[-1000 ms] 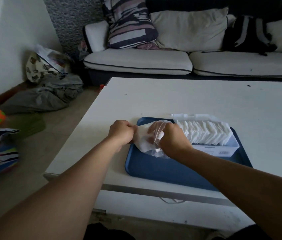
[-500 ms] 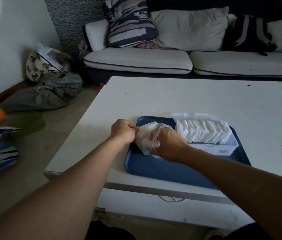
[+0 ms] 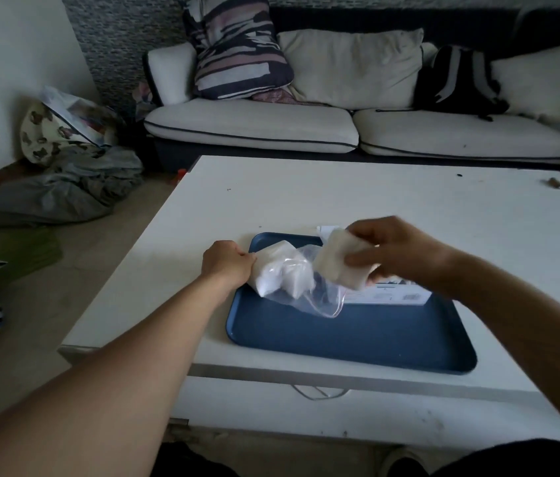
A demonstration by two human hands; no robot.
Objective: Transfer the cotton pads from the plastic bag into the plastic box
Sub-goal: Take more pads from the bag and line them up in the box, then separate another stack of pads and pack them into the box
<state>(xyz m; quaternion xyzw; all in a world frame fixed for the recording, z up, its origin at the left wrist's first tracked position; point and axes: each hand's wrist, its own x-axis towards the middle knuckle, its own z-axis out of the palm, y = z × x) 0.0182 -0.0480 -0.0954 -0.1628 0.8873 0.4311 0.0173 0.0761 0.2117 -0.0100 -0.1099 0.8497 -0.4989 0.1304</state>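
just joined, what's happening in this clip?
A person is moving cotton pads from a plastic bag into a plastic box on a blue tray. The left hand grips the bag's closed end; the right hand holds a stack of pads just outside the bag's mouth, above the box.

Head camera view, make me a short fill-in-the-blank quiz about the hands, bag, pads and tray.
1. The clear plastic bag lies on a tray coloured ____.
2. The stack of white cotton pads is pinched by the ____ hand.
3. The left hand grips the closed end of the ____.
4. The tray rests on a white ____.

Missing words: blue; right; bag; table
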